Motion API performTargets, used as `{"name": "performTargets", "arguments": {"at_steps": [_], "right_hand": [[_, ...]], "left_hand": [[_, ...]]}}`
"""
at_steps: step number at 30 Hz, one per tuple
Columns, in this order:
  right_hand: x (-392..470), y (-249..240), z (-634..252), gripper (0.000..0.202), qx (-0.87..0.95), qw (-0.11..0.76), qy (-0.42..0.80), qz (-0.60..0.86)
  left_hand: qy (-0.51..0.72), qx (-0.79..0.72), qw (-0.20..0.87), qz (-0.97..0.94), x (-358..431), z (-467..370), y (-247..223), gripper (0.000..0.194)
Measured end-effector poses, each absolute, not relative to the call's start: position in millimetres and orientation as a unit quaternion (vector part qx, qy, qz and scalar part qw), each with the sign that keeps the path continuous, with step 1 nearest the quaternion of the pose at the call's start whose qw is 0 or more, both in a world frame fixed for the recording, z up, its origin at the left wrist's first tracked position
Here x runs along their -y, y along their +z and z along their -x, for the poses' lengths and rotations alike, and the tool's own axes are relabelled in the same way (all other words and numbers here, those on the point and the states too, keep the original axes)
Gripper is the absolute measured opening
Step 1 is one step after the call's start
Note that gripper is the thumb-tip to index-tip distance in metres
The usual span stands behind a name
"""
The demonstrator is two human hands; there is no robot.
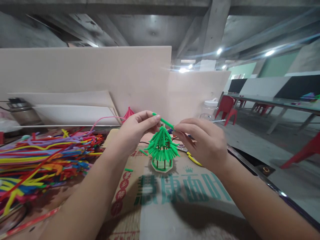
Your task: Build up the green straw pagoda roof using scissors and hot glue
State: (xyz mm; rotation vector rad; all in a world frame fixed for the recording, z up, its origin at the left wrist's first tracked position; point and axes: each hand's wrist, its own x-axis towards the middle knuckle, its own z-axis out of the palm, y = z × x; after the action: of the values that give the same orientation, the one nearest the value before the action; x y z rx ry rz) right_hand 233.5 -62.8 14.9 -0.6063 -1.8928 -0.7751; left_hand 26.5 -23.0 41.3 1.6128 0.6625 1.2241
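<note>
A short green pipe cleaner (163, 121) is stretched between my two hands, slanting down to the right. My left hand (140, 130) pinches its upper end between thumb and fingers. At the lower end, the fingers of my right hand (203, 138) are closed on it. Just below stands a small pavilion model (163, 150) with a two-tiered green roof, thin brown posts and a pale octagonal base. Cut green pieces (129, 170) lie to its left on the printed cardboard (175, 213). Pliers with yellow handles (194, 160) lie partly behind my right hand.
A large heap of colourful pipe cleaners (50, 160) covers the left of the table. Behind are a pink cone-shaped piece (129, 113), white boards (75, 115) and a clear jar with a white lid (210, 108). Red chairs (226, 106) stand beyond the table's right edge.
</note>
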Motion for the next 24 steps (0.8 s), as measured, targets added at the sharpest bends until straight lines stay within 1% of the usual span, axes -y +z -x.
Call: {"name": "performTargets", "arguments": {"at_steps": [6,16,24], "right_hand": [[63,11,-235,0.012,0.782,0.469,-0.325,0.252],[61,13,-239,0.012,0.762,0.472,-0.364,0.252],[59,12,-241,0.014,0.772,0.452,-0.372,0.248]], "left_hand": [[0.487,-0.287,0.484,-0.668,22,-27,40,0.029],[0.460,-0.251,0.565,-0.637,14,-28,34,0.027],[0.436,-0.239,0.591,-0.635,12,-27,32,0.026]]}}
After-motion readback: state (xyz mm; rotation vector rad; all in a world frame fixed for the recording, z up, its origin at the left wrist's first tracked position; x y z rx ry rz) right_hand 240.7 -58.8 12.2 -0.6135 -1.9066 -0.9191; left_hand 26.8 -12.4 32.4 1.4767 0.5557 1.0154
